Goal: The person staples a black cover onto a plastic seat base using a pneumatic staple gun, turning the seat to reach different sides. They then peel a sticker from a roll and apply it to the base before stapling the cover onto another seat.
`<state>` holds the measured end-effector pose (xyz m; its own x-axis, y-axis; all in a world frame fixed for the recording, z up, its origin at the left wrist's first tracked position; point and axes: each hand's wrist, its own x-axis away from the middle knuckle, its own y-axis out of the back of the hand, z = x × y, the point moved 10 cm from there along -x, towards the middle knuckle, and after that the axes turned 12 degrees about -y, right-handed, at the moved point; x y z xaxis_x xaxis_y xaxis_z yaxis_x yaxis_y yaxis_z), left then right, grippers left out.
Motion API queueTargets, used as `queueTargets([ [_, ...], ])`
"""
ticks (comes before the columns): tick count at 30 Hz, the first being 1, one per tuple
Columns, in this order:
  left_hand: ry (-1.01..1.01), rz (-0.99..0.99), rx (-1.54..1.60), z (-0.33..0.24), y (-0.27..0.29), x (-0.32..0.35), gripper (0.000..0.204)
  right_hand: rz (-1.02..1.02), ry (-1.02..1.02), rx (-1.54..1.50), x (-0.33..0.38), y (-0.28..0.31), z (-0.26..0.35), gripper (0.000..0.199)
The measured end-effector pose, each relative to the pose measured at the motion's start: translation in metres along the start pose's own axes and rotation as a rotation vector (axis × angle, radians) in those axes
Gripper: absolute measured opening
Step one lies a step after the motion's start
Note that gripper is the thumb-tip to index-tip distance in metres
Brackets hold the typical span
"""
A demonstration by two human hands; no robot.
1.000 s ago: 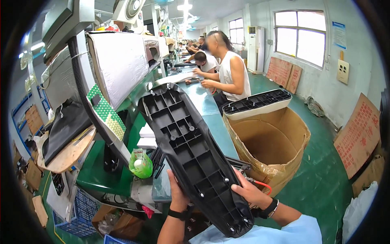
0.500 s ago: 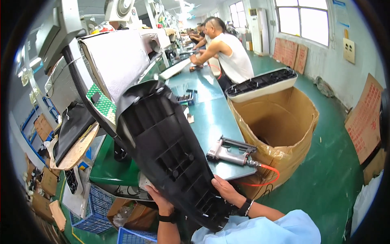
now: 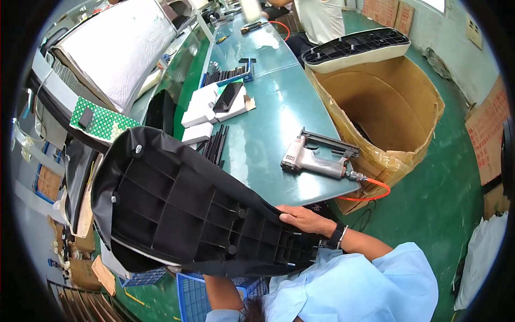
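A long black motorcycle seat is held up in front of me, its ribbed plastic underside toward me. Black cover material wraps over its rim, hanging loose at the wide end on the left. At the narrow end, my right hand grips the upper edge, thumb on the near face. My left forearm reaches up behind the lower edge, and the seat hides that hand. Beyond the right hand, a silver staple gun lies on the green-topped table, with an orange air hose attached.
Strips of black staples, white boxes and a phone lie on the table. Another seat rests across a large cardboard box at right. A co-worker in a white top is farther along. Blue baskets stand below.
The seat's wide end has swung left and down, so the seat lies flatter across my view. My left hand has gone out of sight behind it. The view has tipped downward.
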<state>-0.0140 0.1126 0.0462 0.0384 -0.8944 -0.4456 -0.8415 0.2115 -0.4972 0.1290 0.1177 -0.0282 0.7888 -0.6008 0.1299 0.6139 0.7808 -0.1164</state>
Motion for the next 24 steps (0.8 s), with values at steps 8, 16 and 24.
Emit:
queueTargets([
  [8,0.102,0.71,0.305,-0.003,-0.046,-0.004,0.066,0.188,-0.026,0.22,-0.009,-0.027,-0.001,0.042],
  [16,0.234,0.808,0.605,0.023,-0.043,-0.024,0.049,-0.374,0.416,0.513,0.003,0.0,0.203,0.027],
  [24,0.164,0.798,0.562,0.041,-0.047,-0.042,0.048,-0.576,0.536,1.047,-0.029,-0.039,0.244,0.037],
])
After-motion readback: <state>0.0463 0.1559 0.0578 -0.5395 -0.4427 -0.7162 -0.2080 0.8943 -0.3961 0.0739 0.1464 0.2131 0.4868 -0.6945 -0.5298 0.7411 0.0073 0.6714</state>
